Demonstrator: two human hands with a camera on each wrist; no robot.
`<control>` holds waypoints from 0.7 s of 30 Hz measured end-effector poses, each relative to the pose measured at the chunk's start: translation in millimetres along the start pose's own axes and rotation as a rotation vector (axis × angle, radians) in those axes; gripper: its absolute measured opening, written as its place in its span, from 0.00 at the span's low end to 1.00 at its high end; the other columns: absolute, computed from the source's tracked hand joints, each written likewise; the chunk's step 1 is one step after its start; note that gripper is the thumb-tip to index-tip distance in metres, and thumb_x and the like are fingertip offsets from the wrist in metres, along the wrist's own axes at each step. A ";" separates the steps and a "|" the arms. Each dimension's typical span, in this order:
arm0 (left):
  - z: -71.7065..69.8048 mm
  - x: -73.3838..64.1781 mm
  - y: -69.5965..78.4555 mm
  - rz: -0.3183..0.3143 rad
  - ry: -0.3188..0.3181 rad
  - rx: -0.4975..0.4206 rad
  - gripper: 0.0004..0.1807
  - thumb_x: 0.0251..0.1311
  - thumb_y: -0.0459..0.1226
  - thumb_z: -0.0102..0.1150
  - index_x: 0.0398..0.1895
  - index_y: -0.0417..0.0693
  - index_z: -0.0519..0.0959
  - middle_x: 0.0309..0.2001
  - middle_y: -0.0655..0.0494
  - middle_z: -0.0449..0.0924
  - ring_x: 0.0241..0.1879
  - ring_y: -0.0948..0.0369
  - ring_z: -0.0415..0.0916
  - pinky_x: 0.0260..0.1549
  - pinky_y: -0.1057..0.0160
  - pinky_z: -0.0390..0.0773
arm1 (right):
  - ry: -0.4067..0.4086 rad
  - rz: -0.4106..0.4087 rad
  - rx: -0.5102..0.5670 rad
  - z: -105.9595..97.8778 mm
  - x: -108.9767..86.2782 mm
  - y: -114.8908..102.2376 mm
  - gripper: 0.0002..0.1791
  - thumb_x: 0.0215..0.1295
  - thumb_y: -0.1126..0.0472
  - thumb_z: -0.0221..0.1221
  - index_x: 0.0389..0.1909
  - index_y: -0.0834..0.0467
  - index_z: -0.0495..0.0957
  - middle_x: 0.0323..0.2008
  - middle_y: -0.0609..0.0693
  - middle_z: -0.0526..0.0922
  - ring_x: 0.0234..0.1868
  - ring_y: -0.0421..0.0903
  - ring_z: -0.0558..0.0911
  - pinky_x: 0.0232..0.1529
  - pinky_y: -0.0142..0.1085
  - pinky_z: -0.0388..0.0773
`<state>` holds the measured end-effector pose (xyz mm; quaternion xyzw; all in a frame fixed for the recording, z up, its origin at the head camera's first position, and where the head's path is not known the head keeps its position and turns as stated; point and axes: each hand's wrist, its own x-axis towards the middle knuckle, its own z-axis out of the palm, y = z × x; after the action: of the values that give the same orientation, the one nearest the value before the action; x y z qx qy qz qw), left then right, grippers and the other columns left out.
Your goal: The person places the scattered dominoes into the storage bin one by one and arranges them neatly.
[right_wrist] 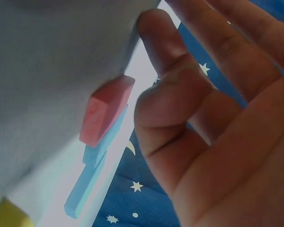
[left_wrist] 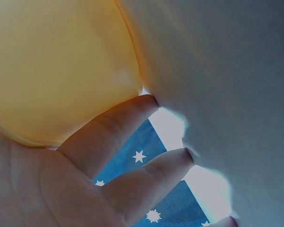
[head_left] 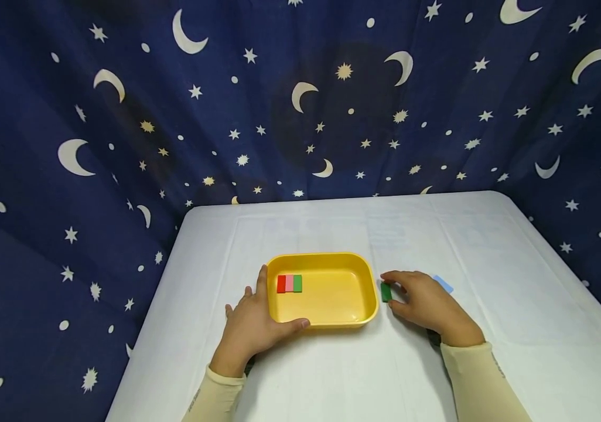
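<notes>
My left hand (head_left: 253,322) rests against the left side of the yellow tray (head_left: 323,324), thumb along its front rim and index finger up its left wall. In the left wrist view, the straight fingers (left_wrist: 109,132) lie beside the tray (left_wrist: 61,61). Inside the tray, red (head_left: 281,284), pink (head_left: 289,283) and green (head_left: 297,283) blocks sit side by side at the left. Just outside its right wall, my right hand (head_left: 427,302) pinches a dark green block (head_left: 386,292) end to end between thumb and index finger. That block is hidden in the right wrist view.
A light blue block (head_left: 443,283) lies behind the right hand. The right wrist view shows a red block (right_wrist: 106,111), blue blocks (right_wrist: 85,187) and a yellow corner (right_wrist: 10,216). A star-patterned curtain (head_left: 300,135) surrounds the white table (head_left: 300,225).
</notes>
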<state>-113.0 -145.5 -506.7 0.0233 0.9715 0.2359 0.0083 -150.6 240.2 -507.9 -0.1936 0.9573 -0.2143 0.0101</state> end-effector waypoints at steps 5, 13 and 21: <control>1.2 -0.5 -2.8 -0.003 0.000 0.003 0.85 0.28 0.89 0.59 0.88 0.56 0.41 0.63 0.47 0.82 0.70 0.38 0.70 0.56 0.13 0.55 | 0.028 -0.008 -0.003 4.1 2.8 -1.9 0.40 0.61 0.56 0.73 0.74 0.57 0.72 0.50 0.48 0.88 0.47 0.49 0.85 0.53 0.53 0.83; 0.4 0.6 -3.8 -0.009 0.002 -0.001 0.84 0.31 0.86 0.63 0.88 0.55 0.41 0.65 0.48 0.80 0.71 0.38 0.69 0.57 0.12 0.55 | 0.107 -0.033 0.015 6.9 6.1 -1.9 0.44 0.62 0.56 0.73 0.78 0.56 0.66 0.52 0.52 0.87 0.42 0.49 0.83 0.47 0.49 0.83; 1.7 1.7 -3.5 -0.006 0.000 0.005 0.86 0.26 0.91 0.54 0.88 0.57 0.40 0.65 0.47 0.80 0.72 0.38 0.68 0.58 0.14 0.56 | 0.184 -0.041 -0.015 -3.3 8.4 0.3 0.41 0.62 0.58 0.70 0.77 0.57 0.68 0.52 0.53 0.86 0.42 0.51 0.84 0.44 0.51 0.82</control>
<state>-114.8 -147.8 -509.9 0.0202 0.9721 0.2336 0.0090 -158.8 238.6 -504.5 -0.1930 0.9516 -0.2242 -0.0835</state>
